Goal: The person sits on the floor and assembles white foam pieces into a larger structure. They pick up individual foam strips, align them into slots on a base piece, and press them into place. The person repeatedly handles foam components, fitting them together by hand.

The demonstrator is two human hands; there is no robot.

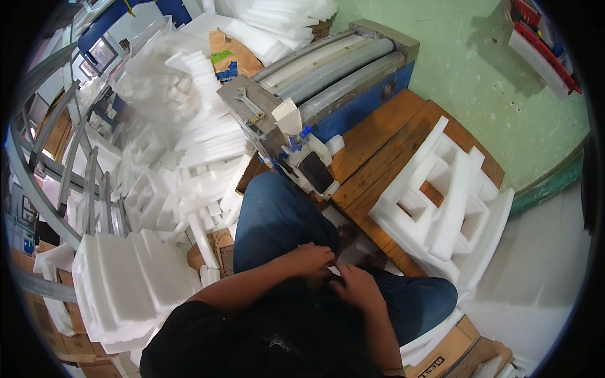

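In my lap, my left hand [314, 259] and my right hand [357, 286] are close together, fingers curled inward. A small white bit [334, 269] shows between them; its kind is too small to tell, and the fingertips are partly hidden. Nearest on the right, a white foam frame [450, 189] with square cut-outs lies on a brown wooden table [372, 145]. Ahead of my knees is a device with a dark rectangular panel [315, 173] and blue knobs. Neither hand touches the foam frame or the device.
A roller machine [353, 66] stands ahead, with a wrench [249, 101] on its metal top. White foam pieces [205, 126] pile up on the left, beside stacked foam blocks [129, 283] and metal rails [66, 164]. A cardboard box [450, 349] sits at lower right; a red rack [545, 50] hangs on the green wall.
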